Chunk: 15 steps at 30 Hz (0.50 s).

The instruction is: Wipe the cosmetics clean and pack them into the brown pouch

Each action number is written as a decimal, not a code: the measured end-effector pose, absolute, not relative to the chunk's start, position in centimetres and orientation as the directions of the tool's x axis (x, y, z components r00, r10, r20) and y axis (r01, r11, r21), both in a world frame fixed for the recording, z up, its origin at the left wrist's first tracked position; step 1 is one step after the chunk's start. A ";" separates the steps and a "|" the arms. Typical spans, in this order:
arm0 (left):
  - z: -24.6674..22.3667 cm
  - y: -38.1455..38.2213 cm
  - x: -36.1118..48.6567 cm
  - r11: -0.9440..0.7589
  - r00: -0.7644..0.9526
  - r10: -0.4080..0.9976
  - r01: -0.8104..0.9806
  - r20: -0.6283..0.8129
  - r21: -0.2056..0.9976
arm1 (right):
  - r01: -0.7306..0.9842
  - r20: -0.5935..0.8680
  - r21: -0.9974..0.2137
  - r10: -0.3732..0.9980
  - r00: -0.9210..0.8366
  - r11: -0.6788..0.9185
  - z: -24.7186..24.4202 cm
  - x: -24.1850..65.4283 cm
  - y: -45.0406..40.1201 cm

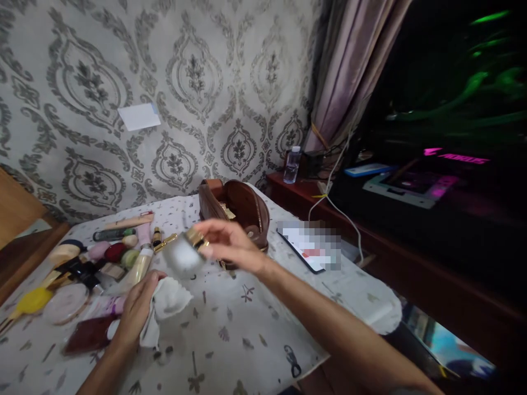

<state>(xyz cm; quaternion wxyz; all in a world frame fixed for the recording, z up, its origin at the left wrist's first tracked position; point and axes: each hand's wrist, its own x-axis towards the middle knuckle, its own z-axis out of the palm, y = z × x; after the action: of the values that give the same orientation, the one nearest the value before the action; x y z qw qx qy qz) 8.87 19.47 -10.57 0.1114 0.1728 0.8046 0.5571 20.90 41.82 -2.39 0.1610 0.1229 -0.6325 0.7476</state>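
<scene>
My right hand (233, 244) is closed around the gold cap of a pale glass bottle (184, 259), which looks like a perfume bottle and is smeared by motion. The bottle is held above the table, just left of an open brown leather bag (212, 204). In my left hand (135, 302), lower down, is a crumpled white cloth (169, 299). Close beside that hand lie a dark red pouch (87, 336) and a cream tube (142, 263). A small gold item (167, 241) rests behind the bottle.
Cosmetics crowd the table's left side, among them a yellow brush (35, 300), a round compact (66, 303) and a red sponge (115, 252). A phone (302, 249) lies right of the bag. Further back stands a clear bottle (292, 165), near a white cable (338, 167).
</scene>
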 end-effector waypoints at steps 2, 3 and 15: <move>-10.1 19.6 9.3 0.307 -0.902 0.433 0.152 0.005 0.939 | -0.474 0.470 -0.879 0.273 -0.839 0.053 -0.1 21.2 44.3; -10.0 19.7 9.4 0.299 -0.896 0.444 0.149 0.001 0.942 | -0.475 0.502 -0.864 0.353 -0.789 0.167 0.8 21.2 45.5; -9.9 19.9 9.4 0.275 -0.822 0.569 0.231 0.036 0.934 | 0.306 0.127 -0.109 0.318 -0.939 0.946 3.4 19.0 49.1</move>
<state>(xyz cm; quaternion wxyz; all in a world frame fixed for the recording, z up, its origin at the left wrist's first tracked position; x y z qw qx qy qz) 9.43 19.89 -9.90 0.1549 0.2551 0.7831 0.5456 19.04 49.07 3.38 0.0715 -0.1587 -0.9838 0.0441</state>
